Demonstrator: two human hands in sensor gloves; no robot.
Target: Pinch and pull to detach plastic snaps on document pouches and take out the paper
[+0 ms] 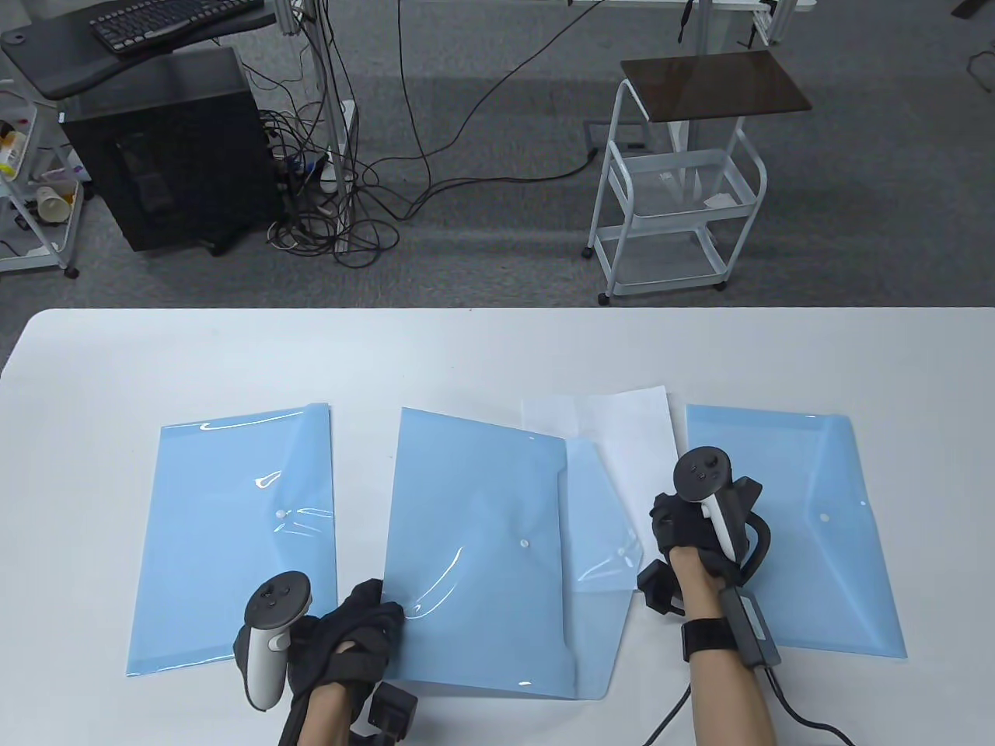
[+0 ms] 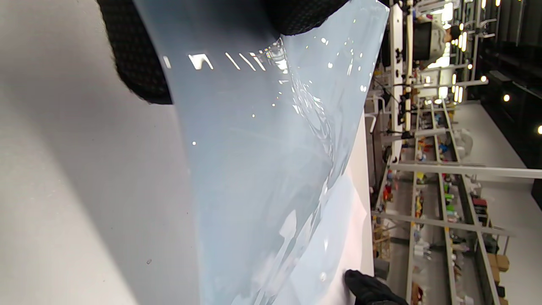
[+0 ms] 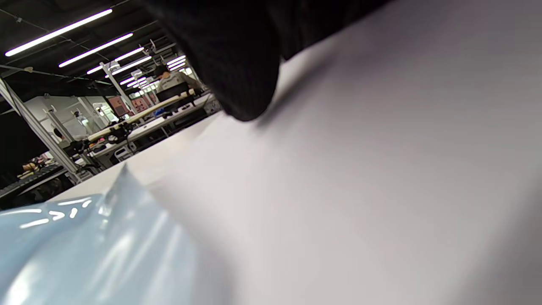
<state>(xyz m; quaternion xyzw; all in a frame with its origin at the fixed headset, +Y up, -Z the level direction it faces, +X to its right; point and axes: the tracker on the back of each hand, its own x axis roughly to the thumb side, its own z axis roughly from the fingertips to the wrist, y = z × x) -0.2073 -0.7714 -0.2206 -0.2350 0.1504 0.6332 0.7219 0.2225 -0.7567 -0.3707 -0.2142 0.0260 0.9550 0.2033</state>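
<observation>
In the table view 3 blue pouches lie in a row on the white table [image 1: 497, 350]; the left hand [image 1: 354, 645] pinches the near-left edge of the middle pouch [image 1: 474, 544], whose flap [image 1: 598, 536] lies open to the right, while the right hand [image 1: 688, 528] rests on the white paper [image 1: 622, 435] sticking out from under that flap. The left wrist view shows gloved fingers [image 2: 135, 55] gripping the pouch's lifted edge. In the right wrist view a gloved fingertip [image 3: 237, 72] presses on the paper, fingers apparently uncurled.
</observation>
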